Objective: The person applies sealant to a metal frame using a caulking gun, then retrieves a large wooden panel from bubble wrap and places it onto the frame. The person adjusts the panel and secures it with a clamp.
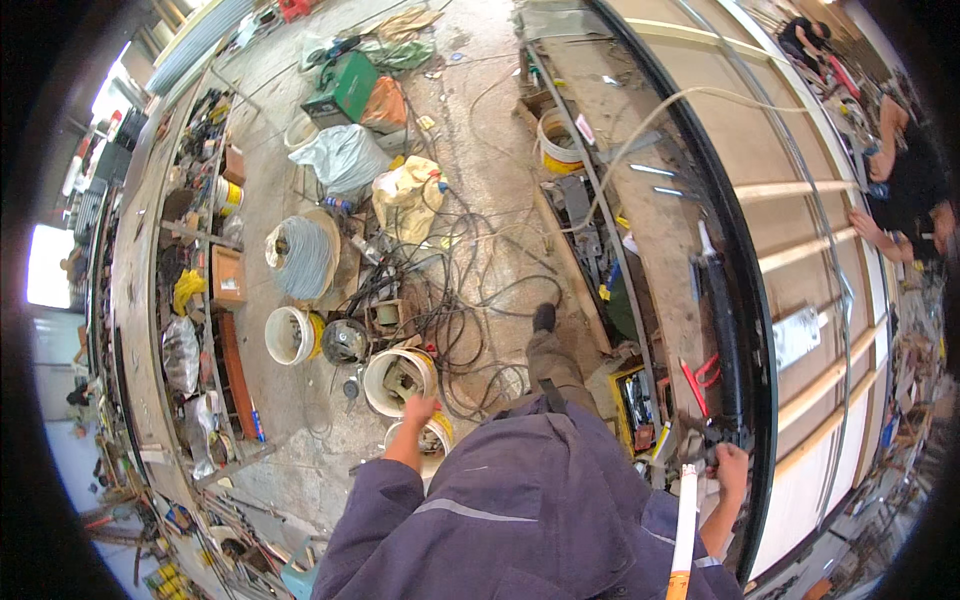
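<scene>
My right hand (732,468) is closed at the rear end of a long black caulking gun (722,335). The gun lies along the workbench beside a black frame edge (757,330), its pale nozzle pointing away from me. Red-handled pliers or a similar red tool (696,386) lies left of the gun's rear. My left hand (420,408) hangs low on the left, in front of white buckets (399,355) as seen from above; its fingers are too unclear to read. A cigarette (685,530) juts up in the foreground, with no hand on it.
On the right lies a large framed panel (800,260) with wooden battens; a co-worker in black (910,200) has a hand at its far side. Tangled black cables (465,300), a wire coil (308,258) and bags (345,160) litter the floor. A hose (640,130) crosses the bench.
</scene>
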`<action>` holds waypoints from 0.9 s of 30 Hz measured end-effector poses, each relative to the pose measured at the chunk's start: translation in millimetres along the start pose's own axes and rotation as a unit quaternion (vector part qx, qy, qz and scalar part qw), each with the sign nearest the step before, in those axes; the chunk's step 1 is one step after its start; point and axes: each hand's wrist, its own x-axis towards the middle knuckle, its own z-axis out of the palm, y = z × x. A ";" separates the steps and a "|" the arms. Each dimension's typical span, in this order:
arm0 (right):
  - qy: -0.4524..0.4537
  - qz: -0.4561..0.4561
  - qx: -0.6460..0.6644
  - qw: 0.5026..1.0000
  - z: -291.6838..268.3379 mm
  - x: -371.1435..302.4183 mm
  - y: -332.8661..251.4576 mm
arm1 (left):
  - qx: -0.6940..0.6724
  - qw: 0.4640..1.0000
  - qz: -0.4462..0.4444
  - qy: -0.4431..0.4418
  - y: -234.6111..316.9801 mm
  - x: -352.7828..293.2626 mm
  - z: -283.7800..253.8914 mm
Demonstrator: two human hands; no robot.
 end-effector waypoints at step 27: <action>-0.275 -0.258 0.055 0.925 410.9 272.9 -567.3 | -0.135 0.989 -0.004 0.058 276.9 172.5 -246.2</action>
